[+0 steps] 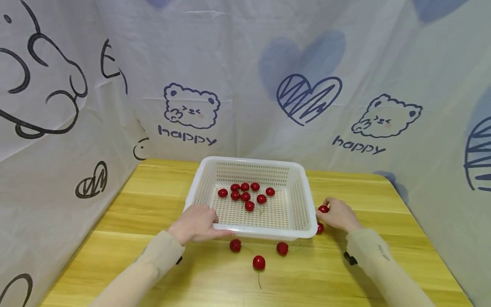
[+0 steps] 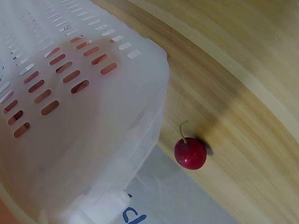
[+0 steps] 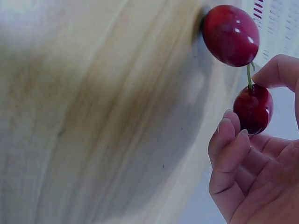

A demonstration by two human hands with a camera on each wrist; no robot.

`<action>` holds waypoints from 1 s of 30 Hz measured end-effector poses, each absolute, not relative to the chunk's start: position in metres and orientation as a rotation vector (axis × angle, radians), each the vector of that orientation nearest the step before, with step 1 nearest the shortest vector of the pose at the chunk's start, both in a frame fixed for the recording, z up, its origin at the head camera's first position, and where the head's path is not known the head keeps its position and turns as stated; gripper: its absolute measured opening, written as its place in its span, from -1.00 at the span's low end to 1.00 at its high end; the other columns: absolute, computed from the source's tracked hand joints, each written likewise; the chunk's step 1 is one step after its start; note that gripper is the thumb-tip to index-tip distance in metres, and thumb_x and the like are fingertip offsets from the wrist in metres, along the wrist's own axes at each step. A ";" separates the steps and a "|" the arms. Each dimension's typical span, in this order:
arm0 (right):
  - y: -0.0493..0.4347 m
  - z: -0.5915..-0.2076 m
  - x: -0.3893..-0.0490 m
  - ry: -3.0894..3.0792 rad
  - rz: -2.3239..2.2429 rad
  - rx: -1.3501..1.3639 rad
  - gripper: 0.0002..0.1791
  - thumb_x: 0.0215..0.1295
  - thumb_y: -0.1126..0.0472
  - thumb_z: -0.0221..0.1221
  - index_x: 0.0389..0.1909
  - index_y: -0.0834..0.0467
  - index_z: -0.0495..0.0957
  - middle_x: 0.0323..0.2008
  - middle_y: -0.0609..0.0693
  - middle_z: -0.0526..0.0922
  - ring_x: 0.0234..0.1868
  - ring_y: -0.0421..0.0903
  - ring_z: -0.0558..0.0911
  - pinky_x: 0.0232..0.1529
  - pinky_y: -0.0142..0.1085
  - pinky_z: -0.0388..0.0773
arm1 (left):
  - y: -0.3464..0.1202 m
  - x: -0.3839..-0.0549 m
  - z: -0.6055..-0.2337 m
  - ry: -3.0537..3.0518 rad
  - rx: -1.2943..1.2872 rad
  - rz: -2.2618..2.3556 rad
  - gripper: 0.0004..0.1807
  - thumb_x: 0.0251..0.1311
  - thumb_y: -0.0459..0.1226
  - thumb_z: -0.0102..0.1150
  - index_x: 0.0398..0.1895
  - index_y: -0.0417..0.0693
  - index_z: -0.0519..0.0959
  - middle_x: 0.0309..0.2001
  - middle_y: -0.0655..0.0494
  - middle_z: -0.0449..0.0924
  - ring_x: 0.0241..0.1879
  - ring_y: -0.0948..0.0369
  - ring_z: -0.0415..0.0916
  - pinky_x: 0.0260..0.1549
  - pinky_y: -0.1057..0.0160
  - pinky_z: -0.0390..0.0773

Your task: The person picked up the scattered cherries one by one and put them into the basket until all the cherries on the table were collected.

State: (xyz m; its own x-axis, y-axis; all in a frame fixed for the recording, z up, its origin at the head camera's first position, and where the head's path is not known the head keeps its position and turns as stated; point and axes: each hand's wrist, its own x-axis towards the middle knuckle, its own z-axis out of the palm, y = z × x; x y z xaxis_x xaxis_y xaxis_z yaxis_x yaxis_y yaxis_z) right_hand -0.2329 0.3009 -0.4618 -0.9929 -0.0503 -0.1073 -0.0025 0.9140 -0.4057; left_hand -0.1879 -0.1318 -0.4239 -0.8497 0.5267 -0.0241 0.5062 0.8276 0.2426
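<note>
1. The right hand pinched a glossy red cherry between its thumb and fingertips, just outside the right wall of the basket; a short green stem rose from the fruit.
2. The left hand gripped the white basket at its near left corner, the thumb laid along the near rim — skin tones showed through the slots in the wall.
3. A second cherry sat on the table near the right hand, just beside the basket's near right corner.
4. Inside the basket, a cluster of cherries lay on the slotted floor, mostly towards the middle.
5. In front of the basket, three loose cherries lay apart on the yellow wooden table.
6. Behind the table hung a pale cloth — drawn with bears, hearts and the word "happy".
</note>
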 end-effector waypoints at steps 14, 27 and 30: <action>0.308 -0.447 -0.229 3.007 -0.703 -0.052 -0.63 0.21 0.02 0.19 -0.17 0.25 0.47 -0.61 -0.02 0.44 -0.59 -0.14 0.40 -0.59 -0.34 0.29 | -0.132 -0.188 -0.425 2.908 0.808 0.378 -0.33 0.11 0.44 0.09 -0.52 0.06 0.69 -0.73 0.30 0.42 -0.69 0.33 0.28 -0.60 0.34 0.34; 0.310 -0.429 -0.224 3.044 -0.725 -0.072 -0.65 0.23 0.00 0.18 -0.19 0.22 0.47 -0.58 0.00 0.46 -0.57 -0.11 0.41 -0.55 -0.32 0.29 | -0.132 -0.188 -0.425 2.910 0.805 0.379 -0.34 0.11 0.44 0.09 -0.63 0.09 0.63 -0.76 0.29 0.38 -0.71 0.34 0.23 -0.62 0.34 0.31; 0.309 -0.423 -0.224 3.063 -0.716 -0.082 -0.66 0.23 0.00 0.19 -0.19 0.21 0.47 -0.57 -0.01 0.47 -0.56 -0.11 0.41 -0.54 -0.31 0.29 | -0.132 -0.188 -0.424 2.911 0.804 0.374 -0.34 0.11 0.44 0.09 -0.63 0.09 0.63 -0.76 0.29 0.38 -0.70 0.34 0.23 -0.61 0.34 0.31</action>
